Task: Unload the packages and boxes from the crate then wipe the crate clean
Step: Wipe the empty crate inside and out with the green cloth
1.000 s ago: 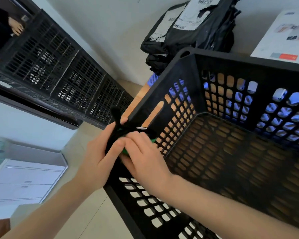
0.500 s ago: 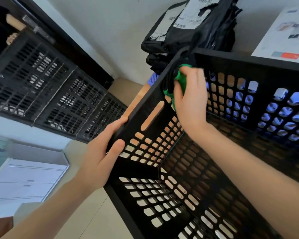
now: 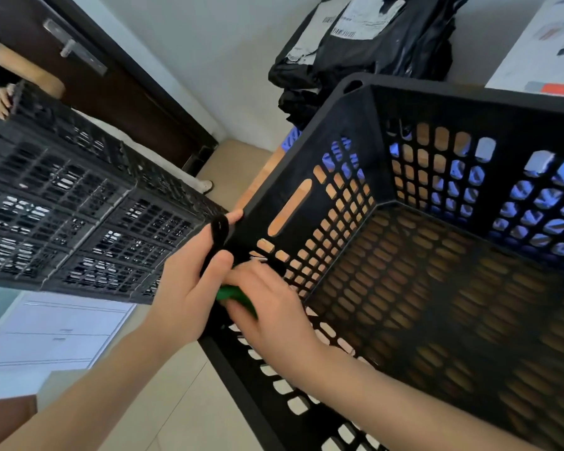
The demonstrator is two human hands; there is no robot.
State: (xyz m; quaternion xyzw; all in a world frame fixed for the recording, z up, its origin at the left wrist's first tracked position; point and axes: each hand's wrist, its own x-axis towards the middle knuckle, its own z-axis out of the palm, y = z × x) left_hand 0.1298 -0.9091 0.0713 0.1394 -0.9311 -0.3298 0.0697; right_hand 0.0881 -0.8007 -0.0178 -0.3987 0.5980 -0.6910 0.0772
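Crate point(image 3: 368, 131) matt blk plastic; green cloth point(image 3: 238, 299), prob. soft.

Left hand point(image 3: 189, 288) gripping, right hand point(image 3: 271, 314) palm-down, fingers curled, forearms bare

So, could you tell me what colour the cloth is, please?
Green; the cloth shows best in the head view.

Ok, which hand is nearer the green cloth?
Right. The right hand lies over the cloth, pressing it against the crate wall at the near corner. The left hand grips that corner just left of the cloth, thumb beside it.
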